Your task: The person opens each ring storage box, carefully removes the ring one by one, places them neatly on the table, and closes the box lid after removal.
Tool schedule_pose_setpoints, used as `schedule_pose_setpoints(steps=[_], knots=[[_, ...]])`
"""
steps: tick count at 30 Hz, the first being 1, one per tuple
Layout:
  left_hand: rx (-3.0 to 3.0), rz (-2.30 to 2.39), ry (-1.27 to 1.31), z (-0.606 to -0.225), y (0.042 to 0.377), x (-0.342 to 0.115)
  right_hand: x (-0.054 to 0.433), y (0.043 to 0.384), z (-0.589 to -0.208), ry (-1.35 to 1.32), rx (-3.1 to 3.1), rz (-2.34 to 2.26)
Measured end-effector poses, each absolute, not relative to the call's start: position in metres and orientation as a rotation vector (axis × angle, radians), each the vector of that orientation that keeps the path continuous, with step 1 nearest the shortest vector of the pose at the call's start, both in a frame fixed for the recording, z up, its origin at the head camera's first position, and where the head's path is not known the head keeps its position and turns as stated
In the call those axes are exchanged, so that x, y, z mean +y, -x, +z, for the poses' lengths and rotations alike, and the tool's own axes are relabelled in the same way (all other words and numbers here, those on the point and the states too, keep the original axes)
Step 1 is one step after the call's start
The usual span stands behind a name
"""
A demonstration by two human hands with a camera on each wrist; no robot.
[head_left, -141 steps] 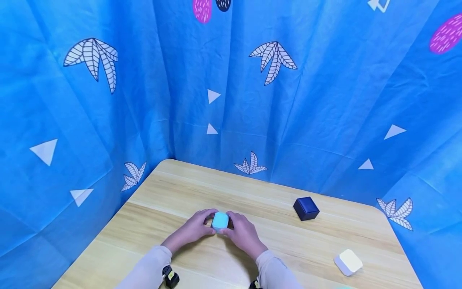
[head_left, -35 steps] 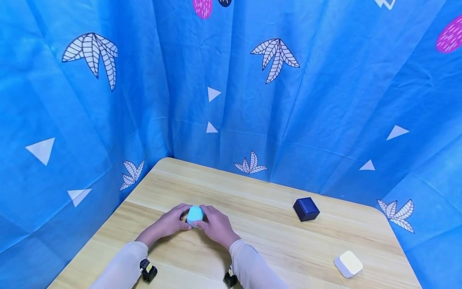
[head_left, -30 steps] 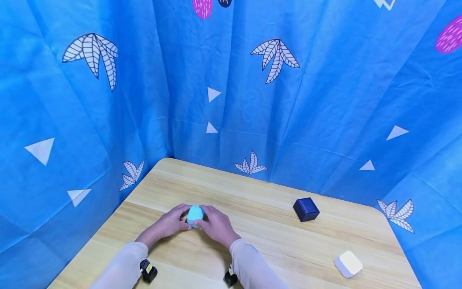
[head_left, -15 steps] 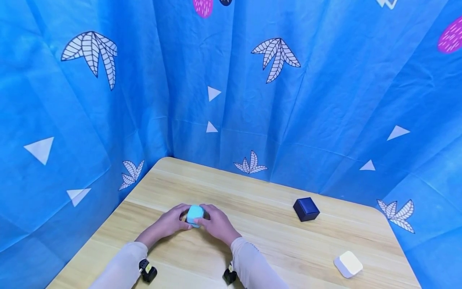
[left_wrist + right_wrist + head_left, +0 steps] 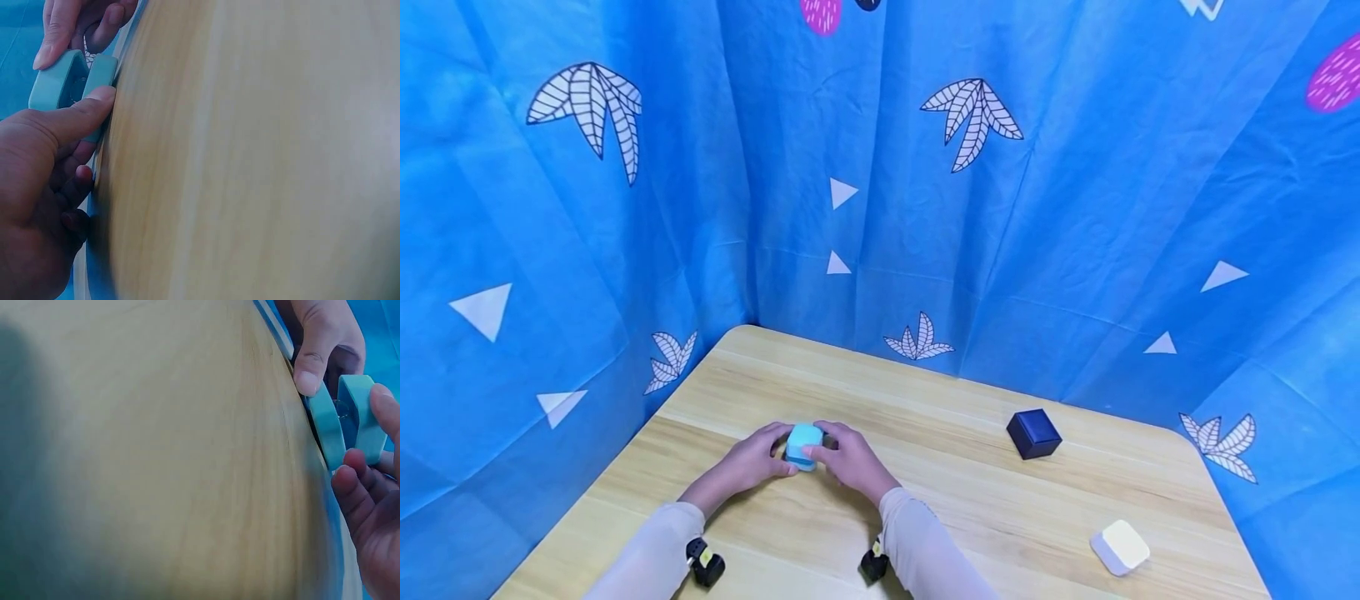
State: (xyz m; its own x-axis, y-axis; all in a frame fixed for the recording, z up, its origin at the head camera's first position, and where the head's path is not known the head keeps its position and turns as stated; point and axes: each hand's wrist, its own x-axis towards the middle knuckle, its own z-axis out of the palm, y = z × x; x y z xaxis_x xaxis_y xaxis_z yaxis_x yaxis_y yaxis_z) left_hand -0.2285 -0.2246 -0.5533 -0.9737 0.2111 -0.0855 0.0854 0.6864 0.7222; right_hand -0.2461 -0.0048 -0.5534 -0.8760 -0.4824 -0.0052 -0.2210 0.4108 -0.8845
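A small turquoise ring box (image 5: 805, 438) stands on the wooden table between both hands. My left hand (image 5: 751, 460) holds its lower part, with the thumb on the base (image 5: 102, 70) in the left wrist view. With thumb and fingers, my right hand (image 5: 854, 460) grips the lid (image 5: 361, 409), which is tilted up from the base. Through the gap between the two parts, a thin shiny curved thing (image 5: 341, 407) shows in the right wrist view; its kind is unclear. Some fingertips are hidden behind the box.
On the table (image 5: 925, 467) stand a dark blue box (image 5: 1034, 434) at the back right and a white box (image 5: 1120, 547) nearer the front right. A blue patterned curtain (image 5: 880, 183) hangs along the table's far and left sides.
Since the oldest frame, both hands and the turquoise ring box have moved left. Within the last second, the lid has come up from the base under my right hand; the left stays put.
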Motion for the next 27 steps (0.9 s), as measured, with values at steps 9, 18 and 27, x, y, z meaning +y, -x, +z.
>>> schedule_pose_setpoints(steps=[9,18,27], knots=[[2.745,1.161,-0.247,-0.5546,0.2271,-0.2241,-0.002,0.2497,-0.5502,0.553,2.268,-1.539],[2.757,1.181,-0.252,-0.5593,0.2281,-0.2258,-0.0035,0.2534,-0.5492,0.507,2.203,-1.601],[2.748,1.223,-0.218,-0.5606,0.2279,-0.2263,-0.0077,0.253,-0.5516,0.399,2.073,-1.788]])
